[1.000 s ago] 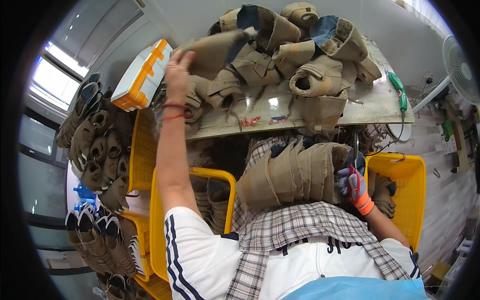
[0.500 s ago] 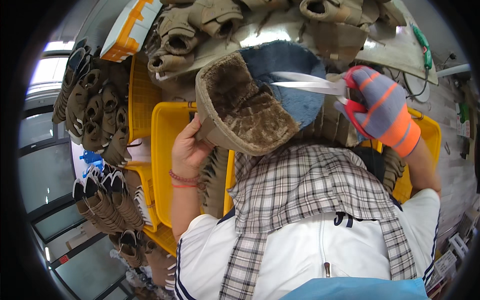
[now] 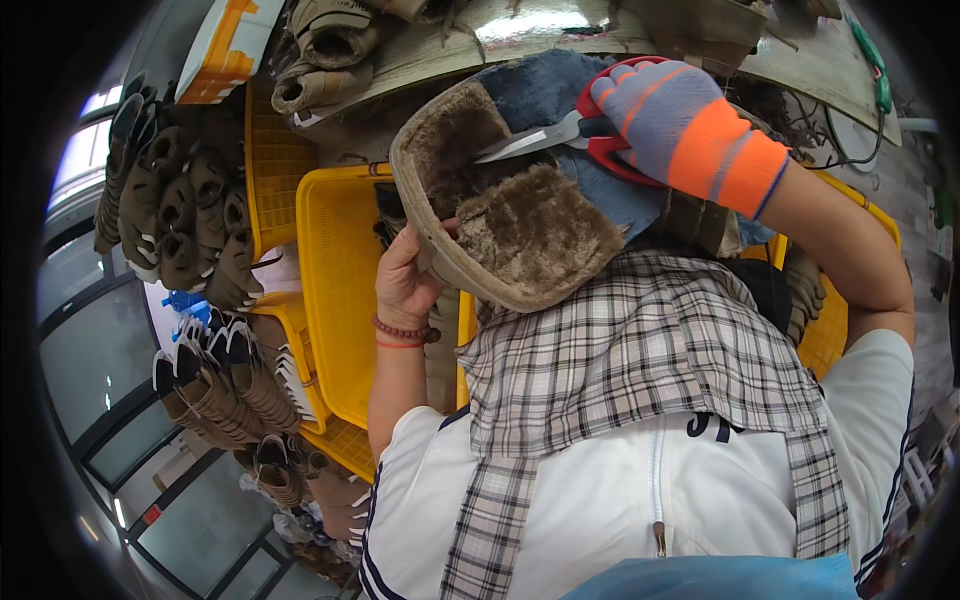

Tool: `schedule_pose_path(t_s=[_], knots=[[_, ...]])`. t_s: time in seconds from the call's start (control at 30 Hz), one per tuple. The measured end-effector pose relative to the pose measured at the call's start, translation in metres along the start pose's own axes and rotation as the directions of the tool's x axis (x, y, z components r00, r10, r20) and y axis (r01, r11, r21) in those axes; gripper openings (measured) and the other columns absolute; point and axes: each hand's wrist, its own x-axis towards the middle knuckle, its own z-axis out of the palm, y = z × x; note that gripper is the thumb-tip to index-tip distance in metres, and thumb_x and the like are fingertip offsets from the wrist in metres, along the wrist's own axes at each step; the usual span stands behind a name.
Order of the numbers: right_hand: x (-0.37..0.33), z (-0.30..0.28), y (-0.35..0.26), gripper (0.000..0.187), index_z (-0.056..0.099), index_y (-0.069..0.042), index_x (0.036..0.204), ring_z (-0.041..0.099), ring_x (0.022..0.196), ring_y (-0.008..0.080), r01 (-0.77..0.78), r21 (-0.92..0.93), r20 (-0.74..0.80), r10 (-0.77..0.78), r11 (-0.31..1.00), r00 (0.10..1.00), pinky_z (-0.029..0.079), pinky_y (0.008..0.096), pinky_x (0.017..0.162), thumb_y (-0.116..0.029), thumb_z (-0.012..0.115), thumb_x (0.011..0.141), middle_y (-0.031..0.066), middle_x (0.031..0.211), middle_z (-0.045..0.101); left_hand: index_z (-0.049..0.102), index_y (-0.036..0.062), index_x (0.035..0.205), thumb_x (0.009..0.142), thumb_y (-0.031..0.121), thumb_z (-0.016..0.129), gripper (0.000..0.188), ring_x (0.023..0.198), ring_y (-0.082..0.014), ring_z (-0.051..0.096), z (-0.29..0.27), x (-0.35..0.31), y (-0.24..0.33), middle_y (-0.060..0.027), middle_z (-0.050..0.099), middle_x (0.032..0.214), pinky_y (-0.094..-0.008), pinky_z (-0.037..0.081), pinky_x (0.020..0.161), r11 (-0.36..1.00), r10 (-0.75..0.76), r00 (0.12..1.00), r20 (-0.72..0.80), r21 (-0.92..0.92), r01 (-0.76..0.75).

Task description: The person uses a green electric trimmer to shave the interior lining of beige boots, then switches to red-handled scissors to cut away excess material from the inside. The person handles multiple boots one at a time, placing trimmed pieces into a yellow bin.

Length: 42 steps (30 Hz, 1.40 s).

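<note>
My bare left hand [image 3: 405, 275] grips the near left edge of a taupe boot upper [image 3: 535, 240], its fingers curled in over the rim. Brown plush lines the opening, and blue plush [image 3: 540, 85] spreads along its far and right sides. In a grey and orange glove, my right hand [image 3: 665, 125] is closed round the red handles of scissors [image 3: 530, 142]. Their blades reach leftward into the brown plush, nearly together, along a dark gap in the lining. Whether they have cloth between them cannot be made out.
A yellow basket [image 3: 328, 285] stands left, below the upper. Stacked boot uppers [image 3: 185, 205] fill the far left. The worktable [image 3: 560, 28] ahead bears more uppers, and a green tool [image 3: 877, 85] with a cord is at its right end. A plaid apron [image 3: 640, 340] covers my lap.
My right hand has moved left and forward, bringing the scissors from above the blue plush into the brown lining. Their spread blades have closed. The upper is tilted differently, exposing a gap in its plush.
</note>
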Motion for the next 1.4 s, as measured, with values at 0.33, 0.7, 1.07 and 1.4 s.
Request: schedule_pose_path(t_s=[0.33, 0.7, 1.07, 1.4], knots=[[-0.012, -0.036, -0.011, 0.033, 0.063, -0.008, 0.095, 0.061, 0.08, 0.02, 0.195, -0.162, 0.035, -0.192, 0.967, 0.981, 0.048, 0.0315, 0.068, -0.027, 0.071, 0.069, 0.0053, 0.087, 0.061, 0.056, -0.0031, 0.112, 0.09, 0.016, 0.053, 0.029, 0.095, -0.0264, 0.062, 0.0, 0.0, 0.0, -0.0219, 0.06, 0.109, -0.0403, 0.053, 0.082, 1.0, -0.007, 0.999, 0.054, 0.026, 0.005], [0.007, -0.033, -0.03, 0.023, 0.066, -0.01, 0.089, 0.063, 0.08, 0.019, 0.205, -0.14, 0.027, -0.203, 0.969, 0.979, 0.052, 0.0288, 0.067, -0.028, 0.068, 0.074, 0.0051, 0.083, 0.063, 0.056, -0.0015, 0.114, 0.091, 0.015, 0.052, 0.029, 0.101, -0.0273, 0.06, 0.007, 0.0, 0.002, -0.02, 0.06, 0.111, -0.0431, 0.051, 0.086, 0.996, -0.004, 1.0, 0.016, 0.084, 0.003], [-0.023, -0.045, 0.006, 0.04, 0.065, -0.01, 0.096, 0.065, 0.075, 0.0207, 0.029, 0.273, -0.2, 0.027, 0.962, 0.98, 0.052, 0.0286, 0.065, -0.035, 0.077, 0.067, 0.0034, 0.085, 0.067, 0.056, -0.0015, 0.113, 0.089, 0.017, 0.054, 0.03, 0.099, -0.0251, 0.06, 0.029, -0.009, 0.004, -0.0169, 0.062, 0.109, -0.0364, 0.049, 0.086, 0.979, 0.068, 0.997, -0.035, 0.196, -0.06], [-0.042, -0.066, -0.016, 0.04, 0.057, 0.003, 0.096, 0.059, 0.068, 0.0151, 0.117, 0.899, -0.314, 0.434, 0.422, 0.844, 0.047, 0.0298, 0.061, -0.02, 0.077, 0.071, 0.0127, 0.074, 0.061, 0.05, -0.0043, 0.122, 0.093, 0.011, 0.046, 0.033, 0.108, -0.0185, 0.053, 0.188, 0.089, -0.02, -0.012, 0.055, 0.12, -0.0307, 0.04, 0.093, 0.746, 0.027, 0.964, 0.265, 0.636, -0.196]])
